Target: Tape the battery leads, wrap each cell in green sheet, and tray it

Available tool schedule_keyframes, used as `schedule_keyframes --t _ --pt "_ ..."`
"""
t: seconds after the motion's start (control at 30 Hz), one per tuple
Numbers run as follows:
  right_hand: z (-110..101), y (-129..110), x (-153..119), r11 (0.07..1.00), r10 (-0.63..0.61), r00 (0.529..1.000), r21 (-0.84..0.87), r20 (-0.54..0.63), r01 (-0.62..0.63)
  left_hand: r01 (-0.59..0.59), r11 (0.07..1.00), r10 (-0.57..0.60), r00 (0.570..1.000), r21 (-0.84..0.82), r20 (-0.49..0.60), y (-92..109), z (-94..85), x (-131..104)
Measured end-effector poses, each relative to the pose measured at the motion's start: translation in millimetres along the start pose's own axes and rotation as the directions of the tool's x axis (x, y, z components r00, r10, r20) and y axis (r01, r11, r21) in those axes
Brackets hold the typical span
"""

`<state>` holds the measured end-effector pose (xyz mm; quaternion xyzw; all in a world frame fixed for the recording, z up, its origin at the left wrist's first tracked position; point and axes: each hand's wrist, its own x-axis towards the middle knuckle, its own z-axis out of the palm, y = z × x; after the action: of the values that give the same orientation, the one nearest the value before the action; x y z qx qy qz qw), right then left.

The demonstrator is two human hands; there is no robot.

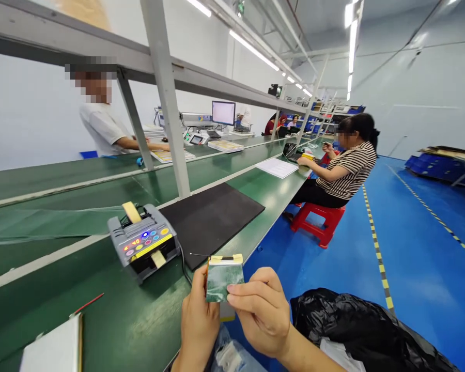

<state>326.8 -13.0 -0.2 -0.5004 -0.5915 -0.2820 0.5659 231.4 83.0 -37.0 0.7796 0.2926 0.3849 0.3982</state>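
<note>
A small flat rectangular piece (225,281) with a shiny, greenish reflective face is held up at the lower middle. Pale yellow tape strips and a dark bit run along its top edge, and a thin wire sticks out to the left. My left hand (199,315) grips its left side, thumb along the edge. Pinched against the lower right of its face are the fingers of my right hand (261,310). Behind the hands, to the left, stands a grey tape dispenser (143,240) with a short tape end (158,259) sticking out.
A black mat (217,217) lies on the green bench (151,310). A white block (54,346) and red stick (89,303) are at lower left. A black plastic bag (356,325) is at lower right. A person in stripes (352,165) sits on a red stool (320,222); another person stands across the bench.
</note>
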Motion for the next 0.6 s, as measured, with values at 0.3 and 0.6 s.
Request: schedule_keyframes --t 0.3,0.6 --pt "20.8 -15.8 -8.9 0.994 -0.030 0.996 0.110 0.088 0.020 0.082 0.995 -0.088 0.990 -0.057 -0.114 -7.8 -25.2 -21.2" --pt "12.9 -34.2 4.6 0.951 -0.289 0.895 0.204 0.338 0.230 0.191 0.968 -0.207 0.974 -0.161 -0.088 -16.7 -50.4 -50.7"
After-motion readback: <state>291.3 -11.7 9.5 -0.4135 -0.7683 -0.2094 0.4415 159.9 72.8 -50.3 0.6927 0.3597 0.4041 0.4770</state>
